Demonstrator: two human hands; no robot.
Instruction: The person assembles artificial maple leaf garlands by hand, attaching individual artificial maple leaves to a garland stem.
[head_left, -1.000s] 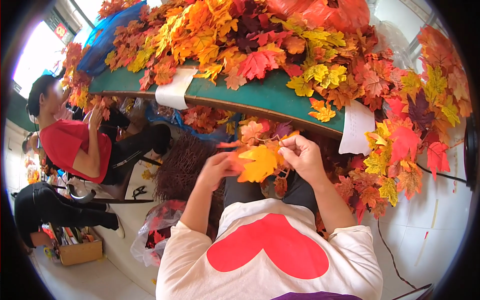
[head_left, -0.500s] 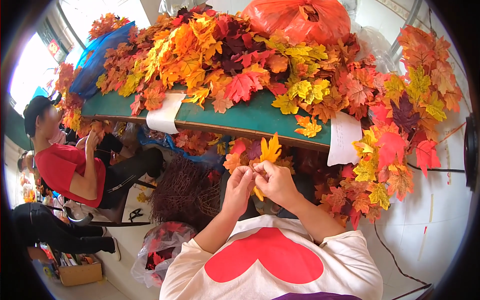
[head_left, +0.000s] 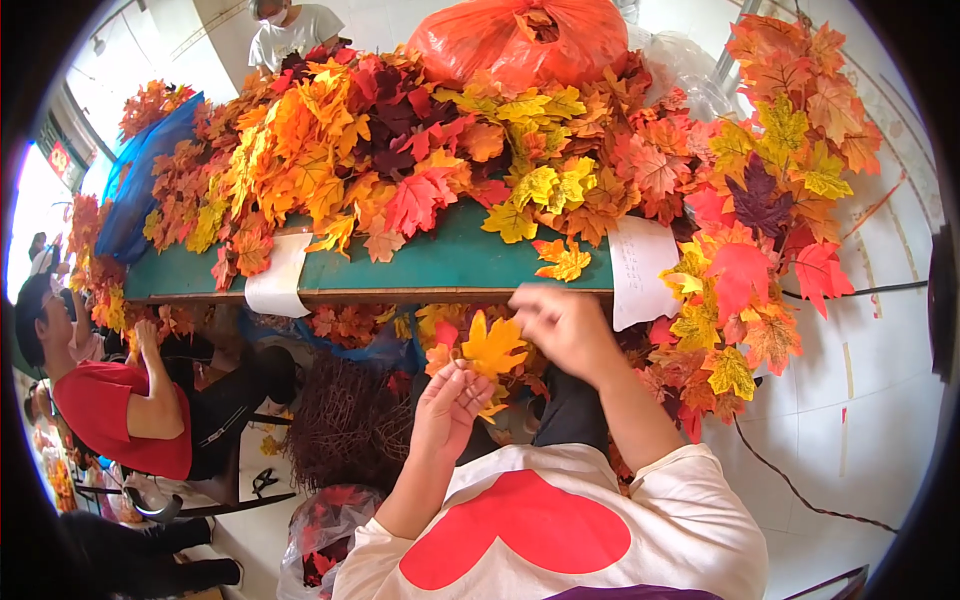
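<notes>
Orange leaf (head_left: 492, 346) in the pinched left hand (head_left: 446, 405), loosely curled right hand (head_left: 568, 332), contents unclear, near a written-on white sheet (head_left: 643, 275).

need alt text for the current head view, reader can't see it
The person's left hand holds a golden maple leaf in front of a green table, the blurred right hand close by. Red, orange and yellow leaves heap the table; a co-worker in red sits at left.
</notes>
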